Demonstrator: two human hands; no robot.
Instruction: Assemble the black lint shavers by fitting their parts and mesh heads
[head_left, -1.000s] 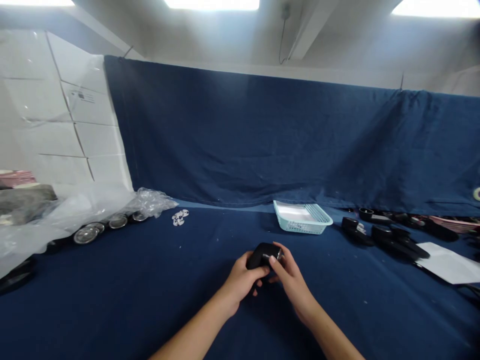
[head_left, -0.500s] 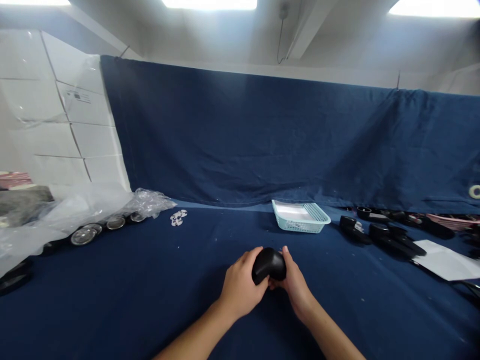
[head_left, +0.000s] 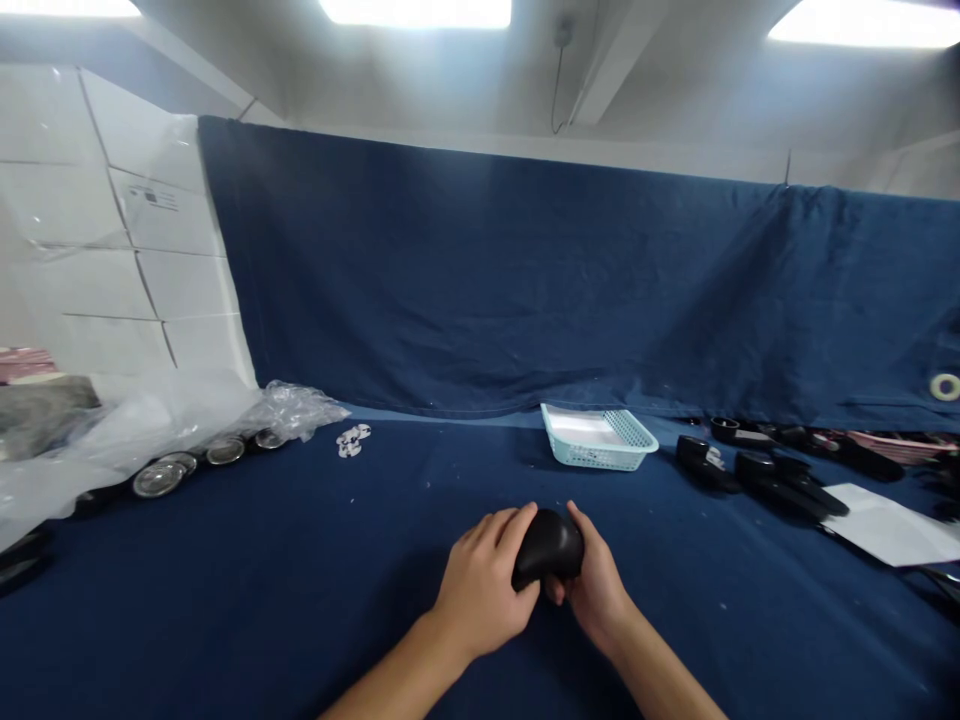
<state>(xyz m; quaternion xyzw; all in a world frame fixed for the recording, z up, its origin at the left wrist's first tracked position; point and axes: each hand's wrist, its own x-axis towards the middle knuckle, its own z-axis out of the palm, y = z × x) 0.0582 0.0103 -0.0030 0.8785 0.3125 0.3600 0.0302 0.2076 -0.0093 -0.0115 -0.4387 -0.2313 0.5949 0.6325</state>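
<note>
A smooth, rounded black plastic piece (head_left: 550,547) is held between both hands above the dark blue cloth (head_left: 285,600). My left hand (head_left: 487,575) is closed over its left side, fingers along the top edge. From the right, my right hand (head_left: 598,575) grips it, thumb up the near side and fingertips curled underneath. The piece's underside is hidden by the hands, and its exact kind cannot be made out. Beyond the hands stands a light blue perforated basket (head_left: 600,458) with something white and flat inside.
Left are round clear-faced parts (head_left: 160,478), plastic wrap (head_left: 296,408) and small whitish pieces (head_left: 351,440). On the right lie black molded parts (head_left: 787,485), a white sheet (head_left: 892,525) and a pink basket (head_left: 900,448). A blue curtain (head_left: 480,280) hangs behind; white boxes (head_left: 82,220) are stacked left.
Both hands have shifted slightly right and down with the black piece, which has turned a little between them. The left hand's fingers now reach further over its top.
</note>
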